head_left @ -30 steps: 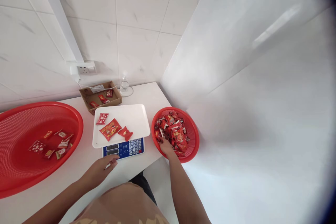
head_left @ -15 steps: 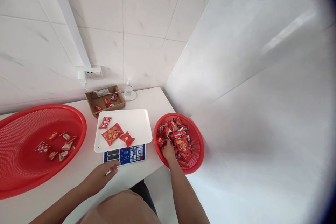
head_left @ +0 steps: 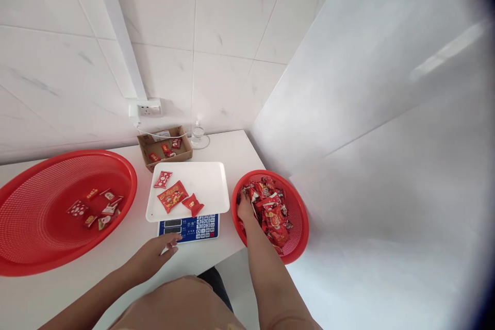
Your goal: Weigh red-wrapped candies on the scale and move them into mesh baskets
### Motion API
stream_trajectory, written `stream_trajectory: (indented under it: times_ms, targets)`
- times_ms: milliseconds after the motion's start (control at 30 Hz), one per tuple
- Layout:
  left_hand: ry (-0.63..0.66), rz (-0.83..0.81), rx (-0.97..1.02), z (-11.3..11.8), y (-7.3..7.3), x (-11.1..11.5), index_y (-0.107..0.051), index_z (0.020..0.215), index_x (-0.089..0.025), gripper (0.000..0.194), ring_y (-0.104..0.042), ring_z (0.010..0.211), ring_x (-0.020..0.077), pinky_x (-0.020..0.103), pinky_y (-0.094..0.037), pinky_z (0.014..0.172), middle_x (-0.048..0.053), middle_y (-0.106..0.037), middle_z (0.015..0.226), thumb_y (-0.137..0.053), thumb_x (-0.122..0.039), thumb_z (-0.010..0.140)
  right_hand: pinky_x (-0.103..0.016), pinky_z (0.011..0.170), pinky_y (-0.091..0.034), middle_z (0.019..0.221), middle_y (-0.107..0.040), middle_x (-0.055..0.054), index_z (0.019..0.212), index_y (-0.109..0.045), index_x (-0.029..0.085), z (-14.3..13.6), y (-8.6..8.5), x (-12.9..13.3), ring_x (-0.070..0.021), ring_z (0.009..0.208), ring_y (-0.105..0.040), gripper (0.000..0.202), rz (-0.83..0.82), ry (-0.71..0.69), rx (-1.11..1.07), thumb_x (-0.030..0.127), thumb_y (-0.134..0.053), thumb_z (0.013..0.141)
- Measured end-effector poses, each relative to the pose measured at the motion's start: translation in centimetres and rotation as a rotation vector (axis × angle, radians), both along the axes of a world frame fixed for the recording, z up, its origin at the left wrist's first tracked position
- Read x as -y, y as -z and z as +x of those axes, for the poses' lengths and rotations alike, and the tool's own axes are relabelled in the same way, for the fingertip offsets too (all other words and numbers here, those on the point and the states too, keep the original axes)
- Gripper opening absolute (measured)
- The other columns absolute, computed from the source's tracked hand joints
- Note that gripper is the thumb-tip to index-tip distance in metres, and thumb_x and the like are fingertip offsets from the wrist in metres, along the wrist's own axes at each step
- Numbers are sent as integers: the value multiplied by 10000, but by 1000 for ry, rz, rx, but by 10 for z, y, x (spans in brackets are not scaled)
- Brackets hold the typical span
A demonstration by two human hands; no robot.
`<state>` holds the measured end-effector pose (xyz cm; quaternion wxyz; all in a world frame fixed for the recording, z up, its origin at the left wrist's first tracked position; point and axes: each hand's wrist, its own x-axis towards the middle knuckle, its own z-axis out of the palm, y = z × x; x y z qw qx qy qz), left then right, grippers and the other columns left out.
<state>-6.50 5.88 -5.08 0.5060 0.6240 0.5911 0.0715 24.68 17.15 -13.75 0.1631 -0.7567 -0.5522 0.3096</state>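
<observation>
Three sweets [head_left: 172, 196] are lying toward the left and near edges of the tray [head_left: 216, 185]; bumping could spill one. My left hand [head_left: 152, 255] is hovering half-open, empty, by the scale [head_left: 189, 231]. My right hand [head_left: 245, 210] is resting among heaped sweets [head_left: 274, 214] in the small basket [head_left: 304, 224] beside the right edge of the table [head_left: 234, 149]; its grip I cannot tell, and pushing hard could tip that basket.

Shop-like corner: digital scale [head_left: 189, 227], red baskets [head_left: 42, 206], tiled wall [head_left: 228, 20].

To your right, shiny red wrapped packets [head_left: 274, 219] lie heaped at mixed angles inside a round red perforated plastic basket [head_left: 297, 216].
</observation>
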Motion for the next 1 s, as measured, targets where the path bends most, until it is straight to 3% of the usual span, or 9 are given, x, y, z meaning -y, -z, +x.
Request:
stream_trajectory:
  times_ms: [100,233,467,600,667,800,900,1000]
  targets:
    - [6,0,-14,-5,2,3,-596,1133,-223,406,-598,1000,223,316,-457,841,68,-671,1060,-442,-404,804,-338,812,-435,1142,-554,-127,1026,-603,188,4,0,8,-213,870,-584,354,8,43,61,161,-488,693]
    - [16,-12,-22,-7,0,2,-603,1123,-226,404,-604,979,221,312,-454,838,67,-671,1051,-454,-401,791,-320,809,-434,1008,-571,-111,848,-600,182,7,-6,24,-205,849,-572,200,98,79,75,163,-460,706]
    - [58,-27,-19,-2,-14,-3,-587,1138,-204,413,-593,994,219,313,-443,849,83,-659,1072,-439,-380,795,-353,827,-425,922,-578,-87,817,-544,199,15,-30,32,-220,891,-537,118,440,191,-12,264,-466,757]
    - [75,-37,-25,-7,-15,1,-574,1144,-216,406,-591,982,206,298,-446,833,73,-653,1075,-434,-369,795,-365,844,-424,916,-599,-86,833,-553,195,-1,-54,22,-218,890,-538,161,539,233,-101,335,-512,765]
    - [71,-35,-27,-10,-14,4,-577,1131,-226,391,-592,970,197,289,-446,826,64,-655,1062,-435,-367,794,-344,789,-451,903,-622,-80,874,-569,194,-23,-62,15,-207,841,-564,218,489,215,-250,378,-537,760]
    - [51,-8,-23,-17,-10,10,-594,1097,-238,370,-601,935,193,290,-448,816,56,-665,1022,-447,-371,784,-292,667,-477,873,-653,-58,891,-592,191,-83,-66,0,-174,730,-606,287,202,73,-520,432,-563,738]
    - [18,19,10,-23,-6,15,-607,1086,-244,365,-607,917,200,301,-453,803,54,-673,1005,-462,-372,776,-271,690,-477,985,-654,-63,964,-592,199,-115,-65,-6,-161,789,-624,317,79,42,-540,424,-553,744]
    - [-28,37,40,-31,0,19,-614,1085,-253,364,-615,903,200,303,-463,789,47,-681,993,-491,-372,764,-264,738,-470,1071,-637,-68,1040,-575,206,-122,-63,-5,-151,852,-628,342,36,40,-465,399,-537,760]
